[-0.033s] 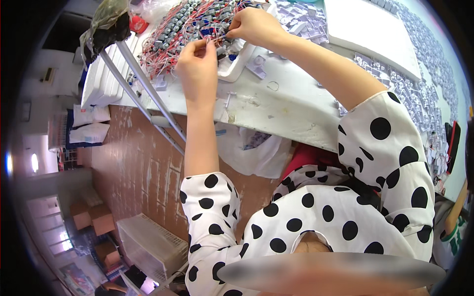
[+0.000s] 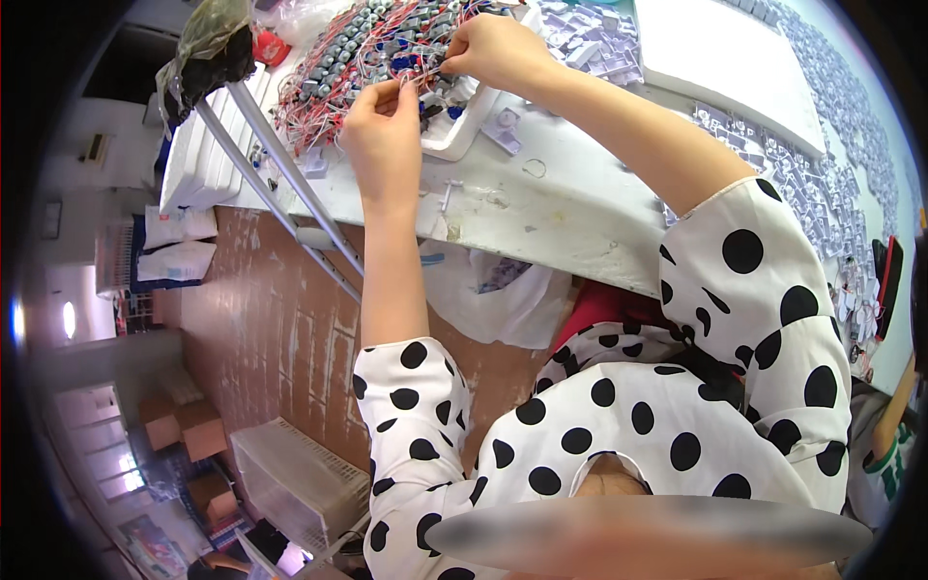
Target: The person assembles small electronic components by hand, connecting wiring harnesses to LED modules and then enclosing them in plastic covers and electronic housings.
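Note:
My left hand (image 2: 384,135) is closed, thumb and forefinger pinched together at the front of the heap. To its right, my right hand (image 2: 498,50) is also closed in a pinch, fingertips a short gap away. A thin wire (image 2: 423,74) runs between the two pinches; its ends are too small to make out. Behind and around the hands lies a pile of small grey motors (image 2: 340,60) with tangled red and white leads. Small blue parts (image 2: 404,62) show just beyond my fingertips. Beneath my hands, the corner of a white tray (image 2: 454,145) sticks out.
Pale plastic parts (image 2: 590,43) cover the table's far side, beside a white foam board (image 2: 730,68). One loose bracket (image 2: 503,130) lies right of the tray. A metal stand (image 2: 280,184) rises at the left table edge. A white bag (image 2: 498,300) hangs below; a crate (image 2: 295,478) stands on the floor.
My left hand has shifted slightly left, and my right fingertips have moved a little left too. Both remain pinched.

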Action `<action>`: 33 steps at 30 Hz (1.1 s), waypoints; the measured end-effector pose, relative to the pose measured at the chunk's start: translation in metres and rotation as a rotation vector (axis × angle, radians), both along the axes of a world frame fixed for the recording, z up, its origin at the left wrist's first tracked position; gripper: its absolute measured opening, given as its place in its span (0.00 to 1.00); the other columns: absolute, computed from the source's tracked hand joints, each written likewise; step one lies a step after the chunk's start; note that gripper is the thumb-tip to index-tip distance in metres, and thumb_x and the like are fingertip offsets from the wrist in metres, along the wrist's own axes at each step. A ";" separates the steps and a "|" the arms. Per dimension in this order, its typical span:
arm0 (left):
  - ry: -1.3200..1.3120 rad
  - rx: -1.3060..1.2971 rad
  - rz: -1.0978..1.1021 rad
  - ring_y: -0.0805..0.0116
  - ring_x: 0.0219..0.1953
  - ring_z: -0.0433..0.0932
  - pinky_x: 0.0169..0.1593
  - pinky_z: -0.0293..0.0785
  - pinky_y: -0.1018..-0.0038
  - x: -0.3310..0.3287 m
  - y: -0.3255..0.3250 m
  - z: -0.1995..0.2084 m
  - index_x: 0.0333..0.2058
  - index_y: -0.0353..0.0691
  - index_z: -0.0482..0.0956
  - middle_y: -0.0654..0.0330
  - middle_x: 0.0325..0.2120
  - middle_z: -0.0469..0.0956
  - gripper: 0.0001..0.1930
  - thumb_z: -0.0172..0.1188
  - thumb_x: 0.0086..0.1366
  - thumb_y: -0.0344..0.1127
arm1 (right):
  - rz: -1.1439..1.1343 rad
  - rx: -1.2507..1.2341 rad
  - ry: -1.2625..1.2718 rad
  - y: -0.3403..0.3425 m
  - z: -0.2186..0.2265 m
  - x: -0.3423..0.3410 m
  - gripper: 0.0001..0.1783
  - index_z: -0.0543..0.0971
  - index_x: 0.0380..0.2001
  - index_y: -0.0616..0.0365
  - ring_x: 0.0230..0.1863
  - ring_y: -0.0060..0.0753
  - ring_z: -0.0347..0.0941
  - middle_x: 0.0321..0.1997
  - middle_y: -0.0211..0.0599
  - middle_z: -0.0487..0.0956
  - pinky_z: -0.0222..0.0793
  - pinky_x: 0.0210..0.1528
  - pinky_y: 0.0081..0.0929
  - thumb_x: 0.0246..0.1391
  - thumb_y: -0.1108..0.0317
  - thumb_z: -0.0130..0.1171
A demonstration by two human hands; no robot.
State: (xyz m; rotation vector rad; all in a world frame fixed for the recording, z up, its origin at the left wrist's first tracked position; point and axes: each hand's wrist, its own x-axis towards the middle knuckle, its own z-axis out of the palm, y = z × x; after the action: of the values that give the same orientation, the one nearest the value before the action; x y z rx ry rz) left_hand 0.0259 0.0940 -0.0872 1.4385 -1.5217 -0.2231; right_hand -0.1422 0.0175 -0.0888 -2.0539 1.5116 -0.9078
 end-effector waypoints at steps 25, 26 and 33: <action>0.072 -0.014 0.012 0.70 0.35 0.82 0.41 0.78 0.73 0.020 -0.008 -0.020 0.44 0.31 0.83 0.56 0.35 0.83 0.09 0.62 0.69 0.28 | -0.054 -0.188 -0.047 0.020 -0.002 0.012 0.13 0.87 0.35 0.51 0.38 0.38 0.84 0.34 0.32 0.86 0.77 0.41 0.36 0.51 0.56 0.65; 0.057 -0.016 0.032 0.70 0.34 0.82 0.41 0.78 0.73 0.019 -0.006 -0.019 0.42 0.31 0.83 0.57 0.34 0.83 0.08 0.61 0.69 0.28 | -0.053 -0.187 -0.048 0.024 -0.001 0.014 0.13 0.87 0.35 0.51 0.38 0.38 0.84 0.34 0.32 0.86 0.77 0.41 0.36 0.51 0.56 0.65; 0.219 -0.066 -0.014 0.73 0.35 0.82 0.41 0.79 0.75 0.017 -0.008 -0.024 0.44 0.31 0.84 0.59 0.35 0.84 0.09 0.60 0.70 0.27 | 0.077 -0.233 0.043 0.027 -0.009 0.015 0.13 0.86 0.35 0.51 0.40 0.40 0.82 0.36 0.34 0.84 0.77 0.42 0.38 0.51 0.56 0.64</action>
State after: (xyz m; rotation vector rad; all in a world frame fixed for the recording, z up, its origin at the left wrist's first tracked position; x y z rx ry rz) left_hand 0.0434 0.0863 -0.1116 1.3069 -1.3490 -0.3253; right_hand -0.1270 0.0443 -0.0977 -2.2920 1.3938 -1.0590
